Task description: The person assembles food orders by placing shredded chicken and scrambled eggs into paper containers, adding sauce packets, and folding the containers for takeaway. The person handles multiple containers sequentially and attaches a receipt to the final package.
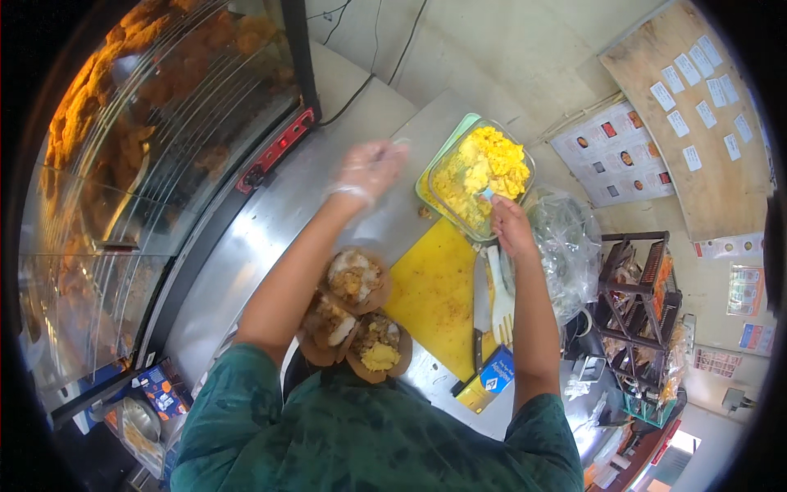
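My right hand (510, 223), bare, is closed on a light-blue utensil (485, 194), whose working end is sunk in or hidden by the food. It reaches over the near right rim of a glass container (459, 215) filled with yellow scrambled egg (494, 160). My left hand (373, 168), in a clear plastic glove, is raised above the steel counter to the container's left; motion blurs its fingers. Close to my body stand three brown paper bowls (361, 283) of rice and browned food. The nearest has a clump of egg (380, 356) on top.
A yellow cutting board (434, 287) bears a knife (481, 307) and white fork (502, 316). Beside it lie a blue-yellow box (489, 381) and clear plastic bags (561, 246). A glass display warmer (164, 164) with fried food lines the left; a dark rack (635, 303) stands right.
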### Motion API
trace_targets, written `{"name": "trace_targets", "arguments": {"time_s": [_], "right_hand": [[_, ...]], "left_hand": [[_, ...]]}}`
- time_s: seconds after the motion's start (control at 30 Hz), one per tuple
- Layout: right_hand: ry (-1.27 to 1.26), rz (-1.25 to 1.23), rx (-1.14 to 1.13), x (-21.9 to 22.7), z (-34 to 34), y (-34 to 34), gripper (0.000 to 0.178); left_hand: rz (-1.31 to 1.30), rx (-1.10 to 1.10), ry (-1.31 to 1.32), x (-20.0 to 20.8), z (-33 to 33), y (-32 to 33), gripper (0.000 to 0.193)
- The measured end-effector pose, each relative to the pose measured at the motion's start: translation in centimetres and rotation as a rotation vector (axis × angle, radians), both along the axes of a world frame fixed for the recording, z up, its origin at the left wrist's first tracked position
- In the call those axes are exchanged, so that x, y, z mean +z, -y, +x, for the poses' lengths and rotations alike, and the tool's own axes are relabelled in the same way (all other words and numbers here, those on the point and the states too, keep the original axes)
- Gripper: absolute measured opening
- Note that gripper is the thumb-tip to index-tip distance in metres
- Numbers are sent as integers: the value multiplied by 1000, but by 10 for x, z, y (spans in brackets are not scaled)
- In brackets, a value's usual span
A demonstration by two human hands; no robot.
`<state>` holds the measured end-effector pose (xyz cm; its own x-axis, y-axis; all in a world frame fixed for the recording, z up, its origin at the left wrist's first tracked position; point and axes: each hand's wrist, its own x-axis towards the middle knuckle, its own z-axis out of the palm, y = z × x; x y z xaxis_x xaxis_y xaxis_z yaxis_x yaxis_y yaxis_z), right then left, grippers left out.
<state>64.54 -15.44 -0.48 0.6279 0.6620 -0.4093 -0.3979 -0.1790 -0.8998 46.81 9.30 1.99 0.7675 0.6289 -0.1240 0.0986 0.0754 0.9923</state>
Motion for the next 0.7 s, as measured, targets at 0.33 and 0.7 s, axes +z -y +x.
{"name": "trace_targets", "arguments": {"time_s": [0.33, 0.7], "right_hand": [[343, 117, 57, 26, -133, 2, 19], [1386, -124, 526, 20, -196, -11, 19]], "left_hand": [[222, 147, -338, -2, -212, 2, 29], [-73, 6, -402, -11, -223, 13, 30]]}}
